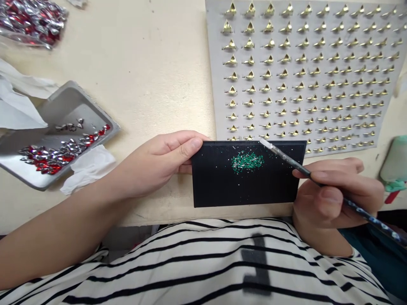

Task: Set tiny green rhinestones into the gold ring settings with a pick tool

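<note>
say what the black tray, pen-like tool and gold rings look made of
Black tray: probably matte plastic, given its dull, even surface.
Pen-like tool: dark patterned shaft, slightly shiny, material unclear; its cloudy whitish tip could be wax or silicone.
Gold rings: likely polished or plated metal, from their yellow glints.

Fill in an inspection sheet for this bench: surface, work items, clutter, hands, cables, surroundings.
Surface: pale tabletop, a few dark specks.
Work items: black tray bearing tiny green and pale bits; pale-tipped stick; grey board with rows of gold-coloured pieces.
Clutter: metal tray of red and silver stones; bagged stones; crumpled white tissue.
Hands: left hand grips the black tray's left side; right hand holds the stick, its tip at the tray's far edge.
Cables: nothing seen.
Surroundings: striped shirt at the near edge; pale green container at right.
</note>
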Tool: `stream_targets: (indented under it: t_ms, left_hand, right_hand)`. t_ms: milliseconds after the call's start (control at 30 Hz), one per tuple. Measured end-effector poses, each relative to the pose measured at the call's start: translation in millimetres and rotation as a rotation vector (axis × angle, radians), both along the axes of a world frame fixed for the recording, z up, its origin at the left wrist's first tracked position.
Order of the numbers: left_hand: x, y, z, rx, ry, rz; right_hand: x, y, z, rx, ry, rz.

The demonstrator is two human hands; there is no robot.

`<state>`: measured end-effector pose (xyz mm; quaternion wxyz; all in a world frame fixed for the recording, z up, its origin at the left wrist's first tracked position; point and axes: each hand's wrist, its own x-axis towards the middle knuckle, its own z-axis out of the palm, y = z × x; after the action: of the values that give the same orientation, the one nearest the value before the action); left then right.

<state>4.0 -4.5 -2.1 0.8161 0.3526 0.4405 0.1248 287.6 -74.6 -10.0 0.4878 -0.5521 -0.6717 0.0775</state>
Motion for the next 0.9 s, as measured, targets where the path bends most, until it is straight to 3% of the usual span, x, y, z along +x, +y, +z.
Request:
stream_targets:
  t_ms: [200, 367, 600, 767, 900]
  left_hand:
    - [-0.1, 0.1, -2.6, 0.031, 0.010, -0.012]
    - [1.0, 0.9, 1.3, 0.058, 0.043, -0.024]
    - [-1.2, 1.8, 1.2, 0.133, 0.079, -0.088]
    - [-4.3, 4.5, -0.9, 0.277, 0.153, -0.220]
    - [-3.2, 7.6, 0.8, 0.340, 0.155, -0.278]
  right_hand:
    - [4.1, -5.4, 7.6, -0.047, -0.026, 0.001]
    - [6.9, -7.2, 12.1, -0.176, -0.064, 0.053]
    - [8.0, -5.2, 7.2, -0.039, 0.006, 0.030]
    - [0.8, 1.3, 0.1, 0.059, 0.037, -0.066]
    - [0.0, -0.4, 4.7, -0.074, 0.017, -0.042]
